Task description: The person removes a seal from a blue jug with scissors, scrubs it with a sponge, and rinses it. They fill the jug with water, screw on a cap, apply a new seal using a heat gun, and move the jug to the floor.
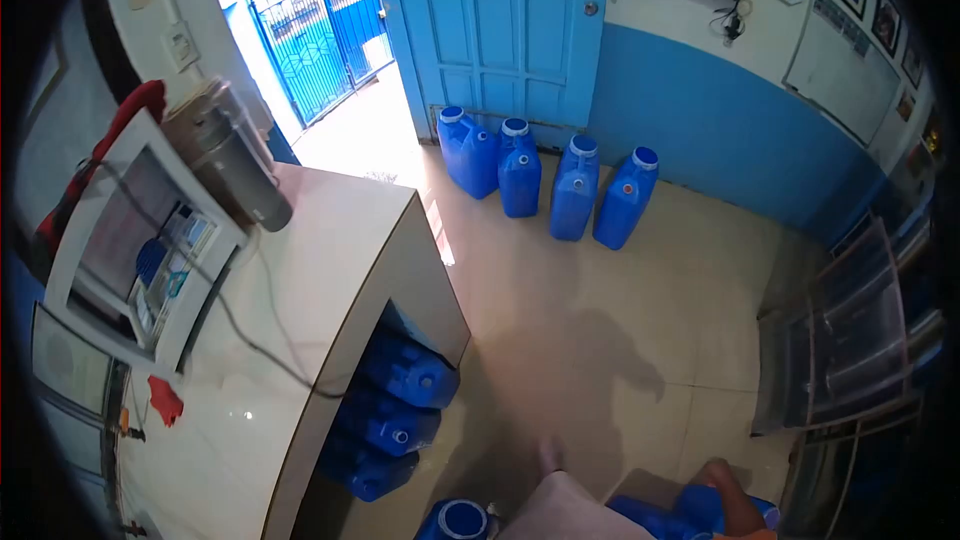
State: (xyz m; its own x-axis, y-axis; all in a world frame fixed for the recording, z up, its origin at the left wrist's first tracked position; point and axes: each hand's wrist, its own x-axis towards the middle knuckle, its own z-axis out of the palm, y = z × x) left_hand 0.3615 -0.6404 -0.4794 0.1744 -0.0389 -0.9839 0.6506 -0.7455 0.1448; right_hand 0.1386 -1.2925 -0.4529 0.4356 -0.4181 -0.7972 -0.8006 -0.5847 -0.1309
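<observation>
At the bottom right edge, my right hand (716, 472) is against a blue jug (697, 506); its fingers are too indistinct to tell whether they grip it. My left hand is out of view. Another blue jug (640, 513) lies beside that one. A blue jug with a round cap (464, 519) is at the bottom centre, near pale cloth (565, 512) on my body. My bare foot (550, 454) shows on the floor.
Several blue jugs (575, 190) stand by the blue door (495, 30). More jugs (400, 430) sit under the white counter (330, 240), which holds a grey tumbler (240, 170) and a white-framed object (150, 240). A dark rack (850, 330) stands right. An open doorway shows a blue gate (320, 30).
</observation>
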